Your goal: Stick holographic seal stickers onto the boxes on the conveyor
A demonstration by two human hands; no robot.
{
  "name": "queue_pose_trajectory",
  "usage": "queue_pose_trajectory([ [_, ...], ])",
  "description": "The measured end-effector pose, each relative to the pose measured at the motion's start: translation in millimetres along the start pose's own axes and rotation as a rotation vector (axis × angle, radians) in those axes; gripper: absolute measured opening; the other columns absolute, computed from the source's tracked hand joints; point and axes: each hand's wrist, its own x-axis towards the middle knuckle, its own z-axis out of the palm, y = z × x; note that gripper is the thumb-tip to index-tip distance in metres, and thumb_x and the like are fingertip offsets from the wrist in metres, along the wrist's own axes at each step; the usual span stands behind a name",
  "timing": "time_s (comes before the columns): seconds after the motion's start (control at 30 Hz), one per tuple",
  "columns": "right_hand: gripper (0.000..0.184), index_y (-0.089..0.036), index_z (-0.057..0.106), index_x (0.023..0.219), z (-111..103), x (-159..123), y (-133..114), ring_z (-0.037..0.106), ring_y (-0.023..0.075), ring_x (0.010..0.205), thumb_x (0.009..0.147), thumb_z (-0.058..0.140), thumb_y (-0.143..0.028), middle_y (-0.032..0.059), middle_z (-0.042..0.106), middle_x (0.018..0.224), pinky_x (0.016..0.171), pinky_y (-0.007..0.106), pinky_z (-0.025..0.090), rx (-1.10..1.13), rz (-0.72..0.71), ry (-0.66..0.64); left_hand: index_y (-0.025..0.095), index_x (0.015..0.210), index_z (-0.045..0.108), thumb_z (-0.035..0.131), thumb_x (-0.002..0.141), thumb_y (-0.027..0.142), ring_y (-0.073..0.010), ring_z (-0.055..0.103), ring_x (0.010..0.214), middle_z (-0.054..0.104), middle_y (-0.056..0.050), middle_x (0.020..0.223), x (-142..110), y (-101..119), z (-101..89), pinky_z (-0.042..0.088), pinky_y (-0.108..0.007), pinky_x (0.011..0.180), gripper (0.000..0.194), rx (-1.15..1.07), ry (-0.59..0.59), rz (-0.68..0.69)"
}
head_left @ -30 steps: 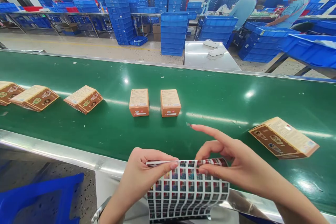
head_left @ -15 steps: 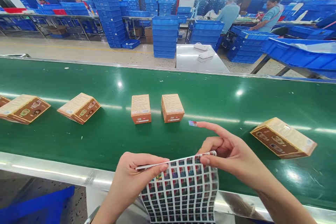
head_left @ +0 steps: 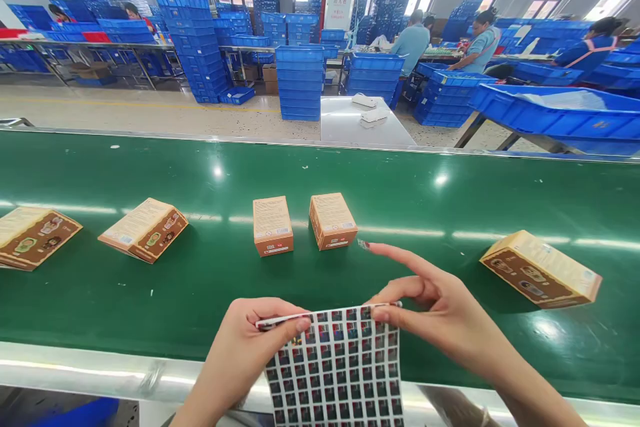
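A sheet of small shiny stickers [head_left: 340, 367] hangs between my hands above the near edge of the green belt. My left hand [head_left: 250, 340] pinches its upper left edge between thumb and fingers. The upper right edge is held by the thumb and bent fingers of my right hand [head_left: 430, 300]. One loose sticker [head_left: 364, 244] clings to the tip of my stretched right index finger. Just beyond that fingertip lies a brown and cream box [head_left: 333, 220]. Another such box [head_left: 273, 225] lies to its left.
A green conveyor belt [head_left: 210, 300] with metal edges crosses in front of me. More boxes rest on it, a tilted box [head_left: 146, 230] at left and another box [head_left: 543, 270] at right. Beyond stand stacked blue crates [head_left: 300, 83], a white table [head_left: 357, 127] and several seated people.
The view has tipped up slightly. Both hands still hold the sheet, and the sticker on my right index finger is now closer to the nearer middle box.
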Motion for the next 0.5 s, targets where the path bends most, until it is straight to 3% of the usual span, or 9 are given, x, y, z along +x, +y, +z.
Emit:
queue_pose_trajectory([
  [0.07,0.069,-0.021,0.050,0.142,-14,13,1,0.074,0.0212,0.079,0.081,0.078,-0.039,0.0039,0.078,0.081,0.080,0.038,0.059,0.053,-0.001,0.022,0.018,0.077,0.083,0.077,0.080,0.038,-0.0245,0.075,0.077,0.081,-0.009,0.082,11,3,-3.2,0.058,-0.029,0.068,0.022,0.034,-0.067,0.032],
  [0.13,0.054,-0.020,0.061,0.128,-29,35,6,0.071,0.0177,0.073,0.082,0.077,-0.044,0.0026,0.076,0.076,0.080,0.034,0.056,0.130,-0.036,0.151,0.021,0.079,0.083,0.076,0.081,0.037,-0.0292,0.073,0.104,0.079,-0.010,0.112,27,7,-2.1,0.058,-0.036,0.088,0.017,0.085,-0.169,0.125],
  [0.23,0.046,-0.018,0.072,0.105,-44,74,19,0.059,0.0115,0.060,0.071,0.083,-0.048,-0.0002,0.070,0.072,0.066,0.027,0.051,0.293,-0.045,0.391,0.027,0.080,0.084,0.079,0.080,0.035,-0.0325,0.047,0.141,0.055,-0.005,0.149,54,13,10.6,0.037,-0.047,0.117,0.010,0.235,-0.300,0.337],
  [0.3,0.045,-0.018,0.075,0.096,-46,97,28,0.051,0.0091,0.056,0.065,0.086,-0.048,-0.0012,0.067,0.073,0.058,0.025,0.046,0.323,-0.031,0.450,0.028,0.085,0.084,0.079,0.080,0.032,-0.0319,0.028,0.152,0.043,-0.001,0.157,70,16,24.3,0.025,-0.051,0.123,0.008,0.339,-0.312,0.442],
  [0.37,0.043,-0.018,0.076,0.087,-45,113,35,0.049,0.0089,0.058,0.059,0.088,-0.049,-0.0010,0.067,0.076,0.055,0.024,0.044,0.335,-0.020,0.501,0.027,0.087,0.084,0.077,0.081,0.027,-0.0308,0.017,0.155,0.035,0.000,0.161,81,17,38.2,0.024,-0.051,0.124,0.010,0.402,-0.319,0.492],
  [0.5,0.043,-0.017,0.072,0.074,-40,126,43,0.061,0.0157,0.074,0.051,0.090,-0.048,0.0044,0.072,0.084,0.060,0.026,0.048,0.381,-0.015,0.590,0.024,0.086,0.083,0.074,0.080,0.018,-0.0298,0.018,0.154,0.028,0.001,0.163,91,18,56.6,0.029,-0.048,0.123,0.013,0.451,-0.366,0.526],
])
